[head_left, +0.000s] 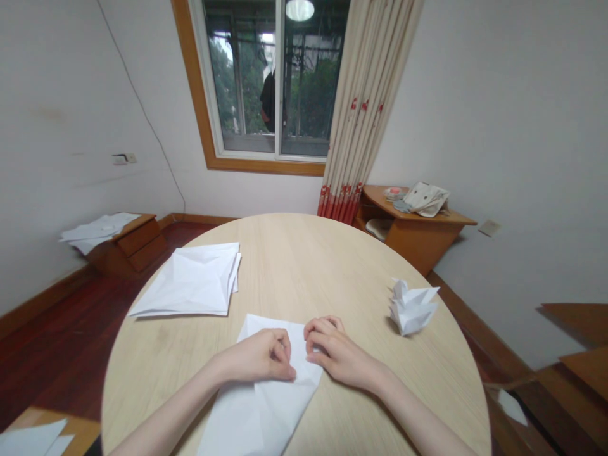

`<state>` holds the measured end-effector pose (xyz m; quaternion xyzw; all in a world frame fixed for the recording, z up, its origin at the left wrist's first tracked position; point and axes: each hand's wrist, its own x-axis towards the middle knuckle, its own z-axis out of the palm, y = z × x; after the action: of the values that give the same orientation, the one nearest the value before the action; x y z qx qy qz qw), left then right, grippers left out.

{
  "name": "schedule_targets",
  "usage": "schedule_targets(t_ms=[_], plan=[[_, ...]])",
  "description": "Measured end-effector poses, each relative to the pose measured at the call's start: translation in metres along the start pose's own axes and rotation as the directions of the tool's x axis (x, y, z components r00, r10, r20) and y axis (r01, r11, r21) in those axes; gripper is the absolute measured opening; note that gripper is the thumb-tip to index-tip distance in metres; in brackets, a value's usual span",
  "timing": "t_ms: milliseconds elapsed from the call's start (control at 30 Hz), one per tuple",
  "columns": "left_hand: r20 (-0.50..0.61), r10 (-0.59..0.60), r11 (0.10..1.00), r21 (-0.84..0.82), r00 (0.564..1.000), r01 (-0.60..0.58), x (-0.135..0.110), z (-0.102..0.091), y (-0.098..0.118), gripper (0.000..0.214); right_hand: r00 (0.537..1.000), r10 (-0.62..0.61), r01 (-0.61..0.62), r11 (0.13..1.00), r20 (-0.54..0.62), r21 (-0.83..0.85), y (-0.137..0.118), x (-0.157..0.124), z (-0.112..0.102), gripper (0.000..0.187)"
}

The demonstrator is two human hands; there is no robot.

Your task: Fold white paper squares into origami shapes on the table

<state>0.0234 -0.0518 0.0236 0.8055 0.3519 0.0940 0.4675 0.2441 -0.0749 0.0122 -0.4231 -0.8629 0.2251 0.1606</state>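
A white sheet of paper (pixel 266 408) with creases lies on the round table, running from the near edge toward the middle. My left hand (pixel 264 356) rests across it with curled fingers, the thumb pressed to the paper. At the sheet's right edge, my right hand (pixel 332 349) is closed, fingertips and thumb bent round the edge. Folds under both hands are partly hidden. To the right stands a folded paper figure (pixel 412 309) with several pointed tips. A stack of creased white paper (pixel 194 282) lies at the left of the table.
The round wooden table (pixel 304 253) has a curved edge. Beyond it are a window (pixel 278 82), a curtain (pixel 365 101) and a corner cabinet (pixel 418 228) bearing a bag (pixel 426 199). A low drawer unit (pixel 137 240) stands far left. More paper (pixel 35 438) lies at lower left.
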Motion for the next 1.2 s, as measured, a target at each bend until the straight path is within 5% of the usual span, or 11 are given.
schedule_targets(t_ms=[167,433,733,1200], plan=[[-0.086,0.057,0.988,0.148,0.995,-0.044,0.005,0.011,-0.003,0.008,1.0,-0.006,0.006,1.0,-0.002,0.025,-0.001,0.0,-0.001,0.008],[-0.112,0.098,0.951,0.303,0.989,-0.06,0.012,0.016,-0.009,0.026,0.999,0.038,-0.039,0.998,-0.025,-0.043,0.002,0.0,-0.001,0.011],[-0.04,0.031,0.955,0.296,0.999,-0.018,0.015,0.009,-0.005,0.026,0.999,0.039,-0.038,0.998,0.009,-0.057,-0.001,0.001,0.0,0.01],[-0.113,-0.029,0.942,0.329,0.993,0.065,0.018,0.017,-0.008,0.027,1.0,0.024,-0.024,0.998,0.009,-0.05,-0.002,0.003,0.003,0.009]])
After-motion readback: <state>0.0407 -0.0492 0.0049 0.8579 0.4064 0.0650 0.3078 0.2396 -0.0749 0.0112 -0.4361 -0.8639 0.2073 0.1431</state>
